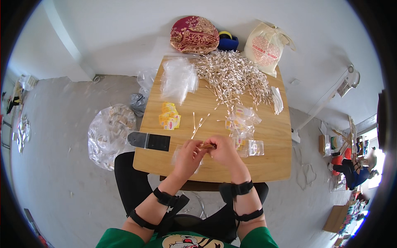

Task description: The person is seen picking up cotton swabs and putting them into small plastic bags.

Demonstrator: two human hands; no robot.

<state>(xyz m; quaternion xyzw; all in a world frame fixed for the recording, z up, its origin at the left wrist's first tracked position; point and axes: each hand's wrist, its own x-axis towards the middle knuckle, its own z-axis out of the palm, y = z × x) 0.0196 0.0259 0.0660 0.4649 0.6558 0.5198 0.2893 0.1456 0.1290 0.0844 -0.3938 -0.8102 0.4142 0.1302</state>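
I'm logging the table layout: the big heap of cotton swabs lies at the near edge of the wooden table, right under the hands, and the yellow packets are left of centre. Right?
Not quite. In the head view the heap of cotton swabs lies at the far end of the wooden table, away from the left hand and right hand. The yellow packets are indeed left of centre.

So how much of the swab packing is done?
A few filled bags lie by the right hand. Both hands, left too, are at a clear bag with some swabs between the fingers. A big swab pile and a stack of empty bags remain, so most looks undone.
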